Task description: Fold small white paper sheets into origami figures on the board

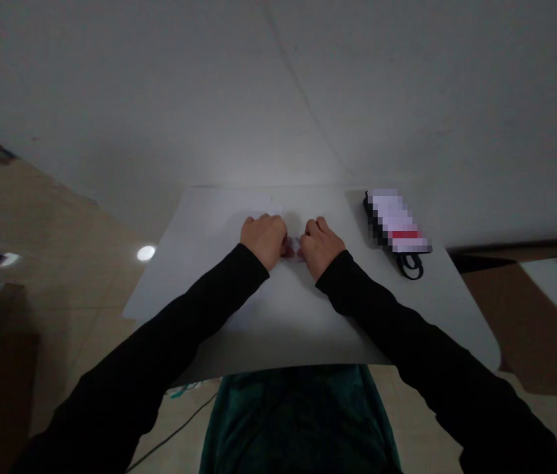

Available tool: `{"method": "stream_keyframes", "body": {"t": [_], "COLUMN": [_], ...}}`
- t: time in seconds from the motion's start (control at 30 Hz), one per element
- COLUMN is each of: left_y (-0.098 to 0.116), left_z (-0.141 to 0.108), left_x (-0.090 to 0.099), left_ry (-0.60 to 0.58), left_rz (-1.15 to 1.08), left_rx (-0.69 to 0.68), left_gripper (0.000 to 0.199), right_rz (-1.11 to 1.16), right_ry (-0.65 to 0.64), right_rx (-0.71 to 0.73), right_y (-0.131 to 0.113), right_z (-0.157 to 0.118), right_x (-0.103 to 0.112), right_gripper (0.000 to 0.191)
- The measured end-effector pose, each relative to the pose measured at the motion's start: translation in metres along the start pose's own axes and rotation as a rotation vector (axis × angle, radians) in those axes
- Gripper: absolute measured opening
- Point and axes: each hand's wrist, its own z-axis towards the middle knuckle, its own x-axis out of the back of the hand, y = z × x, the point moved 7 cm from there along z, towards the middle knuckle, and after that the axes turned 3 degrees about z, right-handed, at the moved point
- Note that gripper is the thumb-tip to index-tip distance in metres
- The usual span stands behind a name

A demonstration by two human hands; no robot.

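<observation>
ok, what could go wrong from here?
1. The small piece between the left hand and right hand might slip or get bent, as only fingers seem to hold it.
2. The fingers cover much of it, so a bad grip could go unseen from this view.
3. The device lies on the table to the right of the right hand, its strap looped toward the sleeve; a wide swing could snag it.
</observation>
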Motion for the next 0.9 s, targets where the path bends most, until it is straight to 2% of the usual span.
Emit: {"method": "stream_keyframes", "body": {"t": [0.1, 0.27, 0.43, 0.57, 0.7, 0.9], "left_y": [-0.011, -0.012, -0.016, -0.014, -0.005, -0.01], "left_z": [0.005, 0.011, 0.008, 0.003, 0.0, 0.006], "left_x": [-0.004, -0.002, -0.003, 0.004, 0.011, 0.006], "left_ry": [-0.007, 0.004, -0.064, -0.03, 0.031, -0.036], "left_rz": [-0.046, -0.004, -0.079, -0.035, 0.006, -0.037], "left_rx": [0.06, 0.056, 0.055, 0.063, 0.004, 0.004], "left_gripper": [0.034, 0.036, 0.025, 0.015, 0.013, 0.014], "right_rz": [-0.002, -0.012, 0.009, 0.011, 0.021, 0.042], "right_ry": [0.002, -0.018, -0.051, -0.046, -0.054, -0.035], "right_rx": [-0.039, -0.077, -0.068, -0.065, -0.066, -0.066], "right_y": [0.004, 0.006, 0.009, 0.011, 0.01, 0.01], "right_z": [-0.001, 0.003, 0.009, 0.01, 0.009, 0.009], "right_x": [0.003, 0.006, 0.004, 0.004, 0.006, 0.006], "right_gripper": [0.021, 0.016, 0.014, 0.016, 0.015, 0.012]}}
